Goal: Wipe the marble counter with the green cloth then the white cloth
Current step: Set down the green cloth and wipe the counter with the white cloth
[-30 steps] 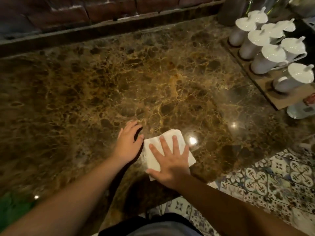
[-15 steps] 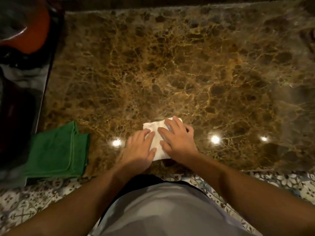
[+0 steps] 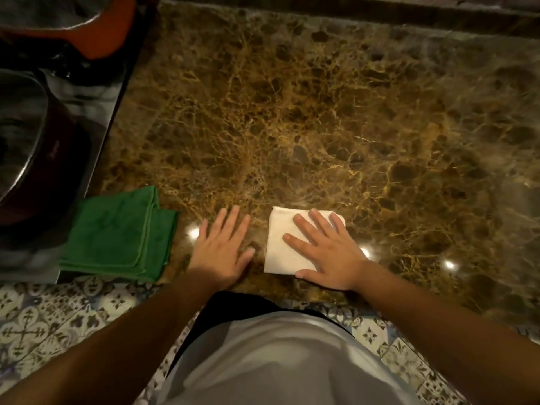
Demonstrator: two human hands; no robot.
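Step in hand: by the look of it, the second pass, wiping with the white cloth [image 3: 292,244].
White cloth: folded into a square, flat on the marble counter [image 3: 321,112] close to its near edge, a little right of centre.
Right hand [image 3: 327,252]: palm down on the cloth, fingers [image 3: 306,226] spread and straight, pressing rather than gripping; nothing is pinched.
Left hand [image 3: 222,247]: flat on bare marble just left of the cloth, not touching it, fingers extended, holding nothing.
Green cloth [image 3: 122,232]: folded, lying at the near left corner of the counter beside the sink [image 3: 43,141], well apart from both hands; its turn seems over.
Doing it well: keep the whole palm loaded so the fold stays flat, sweep in overlapping strokes from near edge to far, and steer the cloth away from the counter's lip so it does not slide off onto the tiled floor [image 3: 43,323].
Risk: the glossy surface likely shows streaks, so even pressure matters.
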